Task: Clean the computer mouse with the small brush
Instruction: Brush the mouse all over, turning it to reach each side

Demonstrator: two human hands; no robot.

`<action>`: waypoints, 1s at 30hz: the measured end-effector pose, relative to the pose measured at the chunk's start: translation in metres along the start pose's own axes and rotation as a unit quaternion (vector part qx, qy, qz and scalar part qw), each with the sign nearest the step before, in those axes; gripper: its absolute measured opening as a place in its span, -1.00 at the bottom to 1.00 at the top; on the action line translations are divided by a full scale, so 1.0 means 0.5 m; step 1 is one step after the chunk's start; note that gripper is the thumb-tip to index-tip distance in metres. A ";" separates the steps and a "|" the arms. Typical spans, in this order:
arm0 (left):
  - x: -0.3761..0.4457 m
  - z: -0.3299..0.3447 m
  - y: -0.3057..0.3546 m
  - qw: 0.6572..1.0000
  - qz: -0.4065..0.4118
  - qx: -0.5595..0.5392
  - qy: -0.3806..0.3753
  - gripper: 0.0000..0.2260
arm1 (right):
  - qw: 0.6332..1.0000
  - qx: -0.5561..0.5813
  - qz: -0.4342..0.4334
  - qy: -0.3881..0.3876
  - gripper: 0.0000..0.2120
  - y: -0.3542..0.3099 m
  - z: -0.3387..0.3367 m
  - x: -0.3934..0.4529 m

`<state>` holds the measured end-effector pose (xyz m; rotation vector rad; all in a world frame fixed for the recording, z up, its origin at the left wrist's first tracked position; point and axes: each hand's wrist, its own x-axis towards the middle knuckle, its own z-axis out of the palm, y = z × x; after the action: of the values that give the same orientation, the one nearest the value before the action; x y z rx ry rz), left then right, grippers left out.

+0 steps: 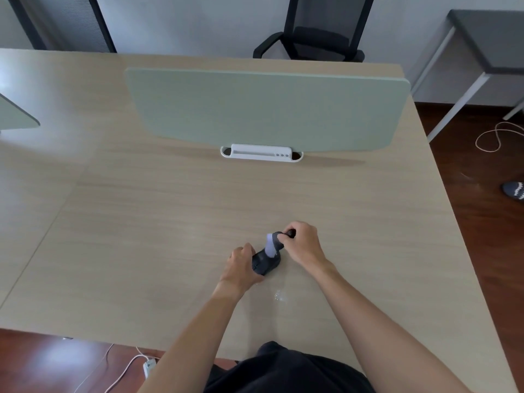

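Note:
A dark grey computer mouse point(264, 264) lies on the wooden desk point(141, 236) near its front middle. My left hand point(241, 268) grips the mouse from the left side, holding it against the desk. My right hand point(302, 243) is closed on the dark handle of a small brush point(274, 241). The brush's pale bristles point down and touch the top of the mouse. Part of the mouse is hidden under my left fingers and the bristles.
A pale green divider panel point(263, 109) stands across the desk behind a white cable tray point(261, 152). A black office chair point(312, 32) is beyond the desk. The desk's right edge drops to a dark floor with cables. A small shiny patch point(279, 295) sits near the mouse.

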<state>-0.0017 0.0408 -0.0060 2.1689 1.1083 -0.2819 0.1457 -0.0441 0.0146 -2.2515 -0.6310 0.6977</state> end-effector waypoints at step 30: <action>0.004 0.036 0.049 0.998 -0.058 0.003 0.012 -0.43 | 0.997 0.030 0.054 -0.057 -0.89 -0.017 0.005 0.008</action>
<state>0.0207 0.0200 -0.0087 2.1220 1.2505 -0.3114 0.1449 -0.0352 0.0182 -2.2158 -0.5381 0.8911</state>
